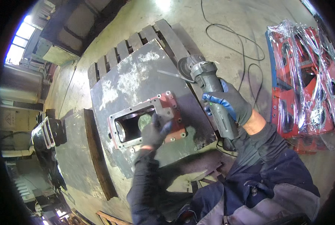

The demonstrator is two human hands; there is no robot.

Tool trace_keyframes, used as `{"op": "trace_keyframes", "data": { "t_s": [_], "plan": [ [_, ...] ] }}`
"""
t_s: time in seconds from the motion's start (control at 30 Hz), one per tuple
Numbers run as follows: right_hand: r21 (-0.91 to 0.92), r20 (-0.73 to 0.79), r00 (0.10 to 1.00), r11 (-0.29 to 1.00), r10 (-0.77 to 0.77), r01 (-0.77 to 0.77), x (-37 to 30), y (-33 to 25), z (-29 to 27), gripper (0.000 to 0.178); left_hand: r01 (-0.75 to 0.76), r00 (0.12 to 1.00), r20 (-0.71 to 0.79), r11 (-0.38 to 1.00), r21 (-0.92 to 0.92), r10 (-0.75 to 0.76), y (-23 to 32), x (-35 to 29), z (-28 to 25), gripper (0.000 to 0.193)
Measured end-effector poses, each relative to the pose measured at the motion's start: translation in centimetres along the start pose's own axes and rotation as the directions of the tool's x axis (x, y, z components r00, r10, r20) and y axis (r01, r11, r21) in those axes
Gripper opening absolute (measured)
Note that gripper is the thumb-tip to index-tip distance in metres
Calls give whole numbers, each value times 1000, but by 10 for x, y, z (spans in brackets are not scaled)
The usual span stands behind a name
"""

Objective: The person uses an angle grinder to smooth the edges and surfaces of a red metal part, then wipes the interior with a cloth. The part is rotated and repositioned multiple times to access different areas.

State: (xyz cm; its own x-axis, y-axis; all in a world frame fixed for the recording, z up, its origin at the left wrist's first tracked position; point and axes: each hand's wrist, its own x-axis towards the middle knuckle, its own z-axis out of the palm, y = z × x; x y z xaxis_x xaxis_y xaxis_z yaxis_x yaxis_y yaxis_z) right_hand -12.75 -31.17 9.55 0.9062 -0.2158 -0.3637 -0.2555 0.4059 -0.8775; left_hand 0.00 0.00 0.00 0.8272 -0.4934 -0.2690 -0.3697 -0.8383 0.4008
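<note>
My right hand (233, 103), in a dark glove with blue fingers, grips the body of a grey angle grinder (221, 118). The grinder's disc (183, 68) is at its upper end, over the right edge of a dark metal plate (118, 80). On this plate lies a red metal housing (178, 119) with a bare grey flange round a rectangular opening. Inside the opening a rounded bore and a greenish round patch show. My left hand (155, 133), gloved, is at the flange's near right corner with fingers apart; whether it touches the metal, I cannot tell.
A thin metal strip (171, 74) lies by the disc. Slats of a grey pallet (171, 37) stick out beyond the plate. Red castings in clear film (306, 82) stand at the right. A black cable (243, 56) loops over the floor. Another plate-topped stand (77, 150) is at the left.
</note>
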Motion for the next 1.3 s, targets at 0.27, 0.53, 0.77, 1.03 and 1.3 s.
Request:
{"op": "trace_keyframes", "data": {
  "t_s": [0.27, 0.53, 0.77, 1.03, 1.3],
  "plan": [
    [62, 42, 999, 998, -18, 15, 1, -2, 8, 58, -390, 911, 81, 786, 479, 403, -117, -38, -61, 46],
    [-31, 16, 1000, 999, -25, 25, 0, -3, 6, 55, -213, 958, -56, 828, 519, 281, -103, -70, -29, 48],
    [-13, 105, 994, 999, -33, 35, 5, 12, 4, 64, 58, 996, -91, 881, 470, -16, -99, -134, 2, 36],
    [-427, 165, 986, 901, -2, 74, 35, 73, 9, 75, 0, 994, -105, 939, 343, 38, -78, -152, -1, 36],
    [-894, 266, 940, 419, 212, 158, 81, 114, 14, 92, 103, 995, -37, 889, 446, -96, -80, -141, 7, 33]
  ]
}}
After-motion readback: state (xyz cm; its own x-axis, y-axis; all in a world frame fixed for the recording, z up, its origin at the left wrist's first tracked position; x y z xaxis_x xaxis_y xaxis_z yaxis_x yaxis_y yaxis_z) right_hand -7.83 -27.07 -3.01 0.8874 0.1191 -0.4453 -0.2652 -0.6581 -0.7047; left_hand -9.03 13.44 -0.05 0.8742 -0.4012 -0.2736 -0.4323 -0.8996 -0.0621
